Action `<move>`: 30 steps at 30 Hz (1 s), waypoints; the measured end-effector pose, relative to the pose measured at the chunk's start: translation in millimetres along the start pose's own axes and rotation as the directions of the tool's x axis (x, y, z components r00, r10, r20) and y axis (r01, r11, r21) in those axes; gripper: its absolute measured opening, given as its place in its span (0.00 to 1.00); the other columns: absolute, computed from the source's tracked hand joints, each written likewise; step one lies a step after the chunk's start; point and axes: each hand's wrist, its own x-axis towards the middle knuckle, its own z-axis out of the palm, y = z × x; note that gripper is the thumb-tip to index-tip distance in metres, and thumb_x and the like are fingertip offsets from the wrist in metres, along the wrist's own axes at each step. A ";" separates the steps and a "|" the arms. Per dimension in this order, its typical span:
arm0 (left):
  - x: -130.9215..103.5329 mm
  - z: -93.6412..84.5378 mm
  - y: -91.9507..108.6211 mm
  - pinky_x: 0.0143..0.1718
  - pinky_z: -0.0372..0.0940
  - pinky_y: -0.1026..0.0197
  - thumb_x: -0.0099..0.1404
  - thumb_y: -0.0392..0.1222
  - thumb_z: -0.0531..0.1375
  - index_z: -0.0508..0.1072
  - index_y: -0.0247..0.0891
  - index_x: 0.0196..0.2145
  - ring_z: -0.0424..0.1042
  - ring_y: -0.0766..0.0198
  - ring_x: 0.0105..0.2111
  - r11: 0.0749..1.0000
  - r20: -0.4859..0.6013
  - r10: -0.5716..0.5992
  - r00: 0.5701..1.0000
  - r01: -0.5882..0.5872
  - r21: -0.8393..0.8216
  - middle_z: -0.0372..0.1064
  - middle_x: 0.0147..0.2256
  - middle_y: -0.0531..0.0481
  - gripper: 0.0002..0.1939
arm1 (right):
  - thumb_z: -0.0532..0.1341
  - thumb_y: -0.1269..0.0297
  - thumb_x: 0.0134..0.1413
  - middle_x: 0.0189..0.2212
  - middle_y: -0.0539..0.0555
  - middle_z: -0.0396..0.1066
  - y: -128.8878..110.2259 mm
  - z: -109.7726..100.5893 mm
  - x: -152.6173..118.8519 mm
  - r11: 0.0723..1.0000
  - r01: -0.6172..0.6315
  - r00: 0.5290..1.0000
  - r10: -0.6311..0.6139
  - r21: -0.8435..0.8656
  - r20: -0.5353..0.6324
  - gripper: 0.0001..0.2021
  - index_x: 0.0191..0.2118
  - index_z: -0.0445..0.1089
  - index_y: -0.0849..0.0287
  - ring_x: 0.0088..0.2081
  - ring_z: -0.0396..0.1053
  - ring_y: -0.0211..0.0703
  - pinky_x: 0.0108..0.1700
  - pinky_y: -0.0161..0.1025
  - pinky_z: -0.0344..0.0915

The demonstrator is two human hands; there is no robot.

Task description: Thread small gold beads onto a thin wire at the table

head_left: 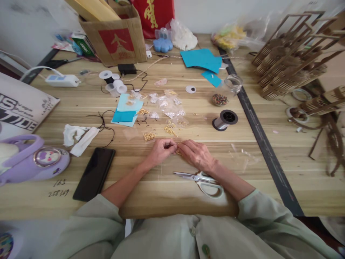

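My left hand is closed in a pinch near the middle of the table, its fingertips meeting those of my right hand. Tiny gold pieces show between the fingertips; exactly what each hand grips is too small to make out. Just beyond them lie small piles of gold beads and gold findings. Clear packets with silvery pieces are spread farther back. White-handled scissors rest below my right hand, blades pointing left. A thin clear line seems to hang below my left hand.
A black phone and a purple bottle are on the left. Right of centre stand a wire spool and a tipped jar of beads. A black strip crosses the table. Bamboo pieces fill the back right; a cardboard box stands behind.
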 end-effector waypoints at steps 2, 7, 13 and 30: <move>0.0 0.1 0.7 0.24 0.61 0.69 0.59 0.39 0.58 0.71 0.31 0.25 0.66 0.70 0.22 1.000 0.000 -0.006 1.000 0.006 -0.009 0.68 0.21 0.52 0.09 | 0.52 0.72 0.62 0.31 0.57 0.70 0.0 0.2 0.2 1.000 0.005 1.000 -0.005 -0.002 -0.010 0.07 0.37 0.66 0.62 0.35 0.66 0.41 0.33 0.37 0.62; 0.3 0.3 3.3 0.24 0.61 0.68 0.59 0.39 0.58 0.71 0.31 0.24 0.66 0.70 0.21 1.000 0.005 -0.007 1.000 0.007 -0.015 0.68 0.21 0.51 0.09 | 0.51 0.72 0.62 0.32 0.56 0.69 0.5 1.4 0.0 1.000 0.016 1.000 -0.016 -0.012 0.005 0.07 0.37 0.66 0.61 0.33 0.65 0.41 0.31 0.37 0.60; -0.3 0.4 4.6 0.24 0.61 0.69 0.58 0.38 0.59 0.71 0.31 0.25 0.67 0.70 0.22 0.999 -0.005 -0.017 1.000 0.016 -0.029 0.68 0.21 0.51 0.08 | 0.52 0.69 0.62 0.30 0.55 0.69 1.0 2.3 1.8 0.997 -0.047 0.998 0.050 0.068 -0.042 0.06 0.37 0.65 0.61 0.31 0.66 0.39 0.28 0.35 0.60; 0.1 1.8 2.1 0.24 0.61 0.68 0.58 0.39 0.58 0.70 0.32 0.24 0.66 0.70 0.21 1.000 -0.017 -0.001 1.000 0.001 -0.007 0.68 0.20 0.51 0.08 | 0.52 0.71 0.62 0.31 0.56 0.68 2.6 3.7 0.3 1.000 0.010 1.000 -0.010 -0.018 0.006 0.07 0.36 0.67 0.62 0.34 0.64 0.40 0.30 0.35 0.57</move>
